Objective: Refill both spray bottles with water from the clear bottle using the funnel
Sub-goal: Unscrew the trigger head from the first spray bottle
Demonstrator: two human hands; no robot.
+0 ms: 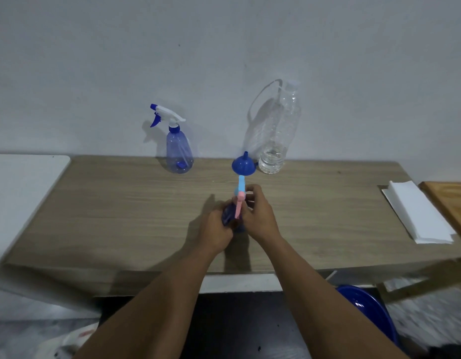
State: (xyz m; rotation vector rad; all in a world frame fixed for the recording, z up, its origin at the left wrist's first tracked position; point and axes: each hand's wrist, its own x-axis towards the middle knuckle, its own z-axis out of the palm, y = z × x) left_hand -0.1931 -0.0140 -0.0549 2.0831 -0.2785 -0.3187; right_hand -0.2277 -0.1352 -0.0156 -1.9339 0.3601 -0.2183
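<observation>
Left hand (217, 230): ctr of frame, fingers wrapped round body of a dark blue spray bottle (228, 216), mostly hidden by both hands.
Right hand (257, 216): just right of left hand, fingers closed on the pink/lt-blue sprayer head (240, 196) at the bottle's top; whether head is screwed on or loose, can't tell.
Hands together: both on same bottle, touching or nearly so, over the table (120, 216).
Funnel (243, 164): blue, upside down on table, spout up, just above the hands in frame, beside the clear bottle.
Clear bottle (277, 130): upper ctr-right, upright vs wall, cap off, only a little water at the base.
2nd spray bottle (178, 143): upper ctr-left, translucent blue w/ white-blue trigger head on, upright, near back edge; looks almost empty.
Paper napkins (418, 213): white stack, right side of table.
Wood board (452, 200): far right edge, next to napkins.
Blue basin (366, 309): lower right, below table edge.
</observation>
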